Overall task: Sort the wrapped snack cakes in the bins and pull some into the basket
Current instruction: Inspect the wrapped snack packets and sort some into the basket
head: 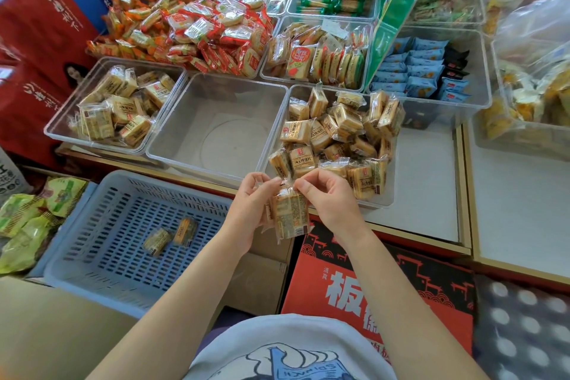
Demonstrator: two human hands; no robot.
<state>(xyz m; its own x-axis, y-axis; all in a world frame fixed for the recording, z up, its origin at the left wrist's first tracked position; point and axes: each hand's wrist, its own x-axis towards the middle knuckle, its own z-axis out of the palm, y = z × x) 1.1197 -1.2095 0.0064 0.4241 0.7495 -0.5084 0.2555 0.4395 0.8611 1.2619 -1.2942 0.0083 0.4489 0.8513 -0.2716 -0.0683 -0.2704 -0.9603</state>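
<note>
A clear-wrapped tan snack cake hangs in front of the counter edge. My left hand grips its left side and top, and my right hand pinches the wrapper's top edge. Just behind them a clear bin is heaped with several of the same cakes. A second clear bin at the left holds more of them. Between these stands a clear bin with nothing inside. The blue slotted basket sits low at the left with two wrapped cakes on its floor.
Farther back lie piles of red and orange wrapped snacks and clear bins of green and blue packets. Red cartons stand below the counter, green bags at the left, and white shelf tops to the right.
</note>
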